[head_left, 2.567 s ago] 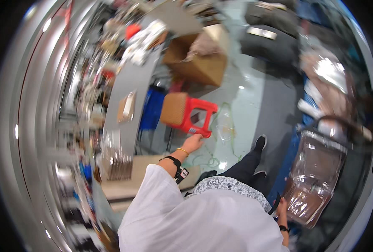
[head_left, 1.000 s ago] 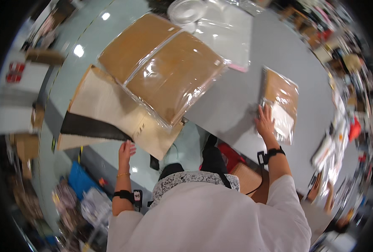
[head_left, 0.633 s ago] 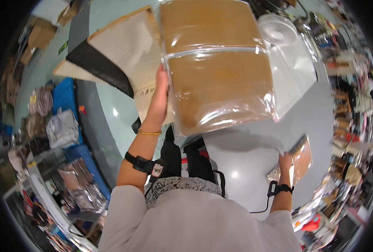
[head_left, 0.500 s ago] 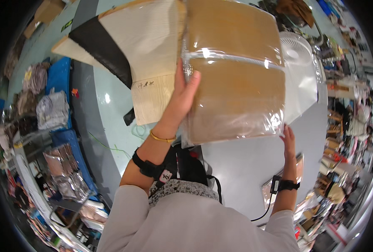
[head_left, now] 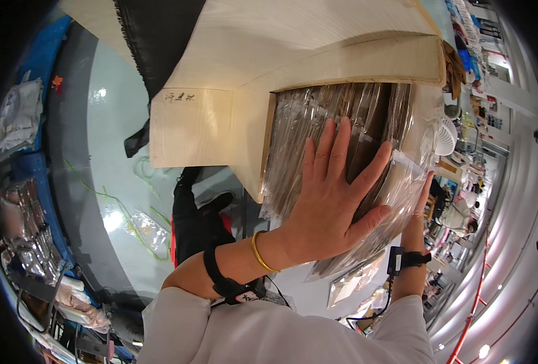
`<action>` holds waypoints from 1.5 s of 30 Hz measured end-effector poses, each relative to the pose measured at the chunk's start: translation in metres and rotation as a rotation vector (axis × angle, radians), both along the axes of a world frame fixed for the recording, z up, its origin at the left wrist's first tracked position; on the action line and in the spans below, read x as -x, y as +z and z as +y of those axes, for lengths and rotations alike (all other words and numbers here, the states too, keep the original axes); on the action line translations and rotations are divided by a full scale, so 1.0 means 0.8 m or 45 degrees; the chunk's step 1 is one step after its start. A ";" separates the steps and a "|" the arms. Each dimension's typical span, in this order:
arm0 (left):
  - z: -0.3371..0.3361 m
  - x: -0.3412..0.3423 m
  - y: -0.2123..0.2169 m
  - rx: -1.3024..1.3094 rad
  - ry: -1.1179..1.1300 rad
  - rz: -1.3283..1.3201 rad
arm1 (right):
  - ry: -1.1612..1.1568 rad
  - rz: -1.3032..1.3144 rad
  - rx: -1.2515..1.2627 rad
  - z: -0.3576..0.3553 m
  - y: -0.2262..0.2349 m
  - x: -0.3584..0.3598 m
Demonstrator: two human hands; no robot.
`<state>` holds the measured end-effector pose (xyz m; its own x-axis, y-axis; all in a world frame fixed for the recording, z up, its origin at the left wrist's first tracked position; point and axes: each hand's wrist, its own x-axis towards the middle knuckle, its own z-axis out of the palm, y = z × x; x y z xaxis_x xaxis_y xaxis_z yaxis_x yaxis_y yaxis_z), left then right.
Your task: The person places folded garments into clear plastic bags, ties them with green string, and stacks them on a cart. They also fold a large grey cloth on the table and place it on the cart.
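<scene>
Steadying looks like the step in hand: in the head view, the left hand [head_left: 332, 212] spreads wide over the film-wrapped packs [head_left: 290, 139], stacked at a slant and partly within the pale carton [head_left: 341, 64]. The right hand [head_left: 423, 193] is at their right edge, partly hidden, grip can't be told; next move probably calls for even two-sided pressure, clear of the carton's rim.

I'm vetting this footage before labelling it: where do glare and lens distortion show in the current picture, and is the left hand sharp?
Head view: a bright reflection on the pale green floor, plus glints along the clear plastic wrapping; head view: black corners, with the red pipe bowing near the right rim; head view: left hand fairly sharp.
</scene>
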<state>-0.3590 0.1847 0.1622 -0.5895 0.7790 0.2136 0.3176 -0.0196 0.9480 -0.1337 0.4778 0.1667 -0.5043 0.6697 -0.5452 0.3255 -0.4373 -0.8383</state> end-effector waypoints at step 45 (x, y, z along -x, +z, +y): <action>-0.007 -0.005 -0.037 -0.067 0.044 -0.315 | -0.135 -0.116 -0.090 -0.051 0.004 0.040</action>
<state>-0.3547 0.1791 0.1327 -0.6549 0.7492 0.0990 0.0771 -0.0641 0.9950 -0.1658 0.4368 0.1702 -0.3796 0.7546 -0.5352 0.3570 -0.4143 -0.8372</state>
